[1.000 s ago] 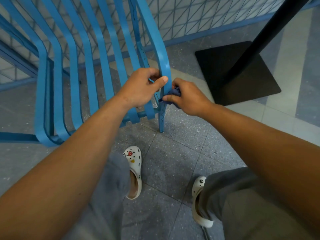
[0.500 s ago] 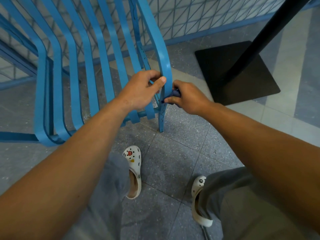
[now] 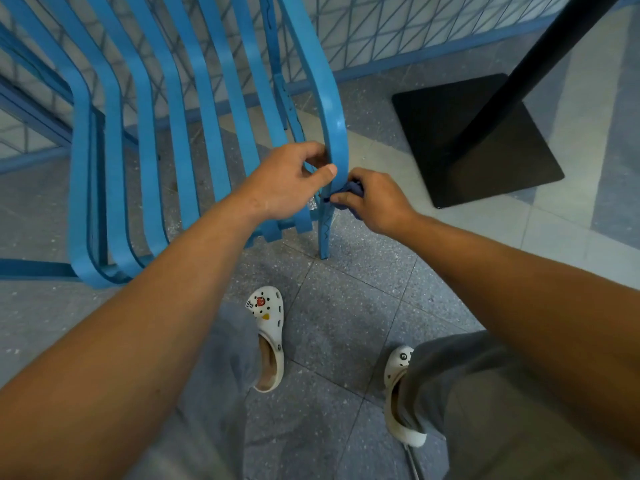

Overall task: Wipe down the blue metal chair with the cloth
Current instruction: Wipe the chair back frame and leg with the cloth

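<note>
With the left hand (image 3: 287,181) still gripping the blue metal chair's (image 3: 207,109) outer slat (image 3: 332,133), the right hand (image 3: 372,199), pinching the dark cloth (image 3: 355,187), has crept slightly up that slat, suggesting wiping continues.

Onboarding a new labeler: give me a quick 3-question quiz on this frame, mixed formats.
1. True or false: the cloth is in the left hand.
2. Where does the right hand press the cloth? A) seat middle B) chair's outermost right slat, above the front leg C) black base
3. Fill in: the left hand grips the same ____ as the cloth touches.

Key: 1 false; 2 B; 3 slat
</note>
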The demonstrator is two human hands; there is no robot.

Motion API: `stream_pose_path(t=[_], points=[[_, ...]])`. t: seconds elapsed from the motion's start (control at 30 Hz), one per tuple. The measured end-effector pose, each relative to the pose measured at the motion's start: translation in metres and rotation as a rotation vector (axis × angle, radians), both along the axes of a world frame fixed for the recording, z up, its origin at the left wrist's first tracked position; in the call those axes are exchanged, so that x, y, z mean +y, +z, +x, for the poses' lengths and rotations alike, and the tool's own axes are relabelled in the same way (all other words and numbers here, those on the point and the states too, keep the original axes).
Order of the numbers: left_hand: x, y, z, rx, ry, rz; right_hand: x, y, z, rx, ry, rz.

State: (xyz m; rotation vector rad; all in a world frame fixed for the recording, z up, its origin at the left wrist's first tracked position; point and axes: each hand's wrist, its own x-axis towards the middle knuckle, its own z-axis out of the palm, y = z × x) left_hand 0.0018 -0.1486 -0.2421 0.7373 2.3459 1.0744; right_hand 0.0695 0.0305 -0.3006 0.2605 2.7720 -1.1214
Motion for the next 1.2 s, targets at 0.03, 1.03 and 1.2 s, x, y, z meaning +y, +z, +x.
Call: stream_pose_path(t=[0.03, 1.03, 1.2], points=[[-0.001, 0.0, 0.001, -0.001, -0.014, -0.006, 0.0, 0.0, 0.0, 0.006, -0.005, 0.008], [0.007, -0.012, 0.001, -0.007, -0.016, -0.093, 0.0, -0.02, -0.013, -0.021, 0.105, 0.086], [0.004, -0.011, -0.001, 0.035, -0.049, -0.108, 0.019, -0.004, -0.02, 0.017, 0.237, 0.177]])
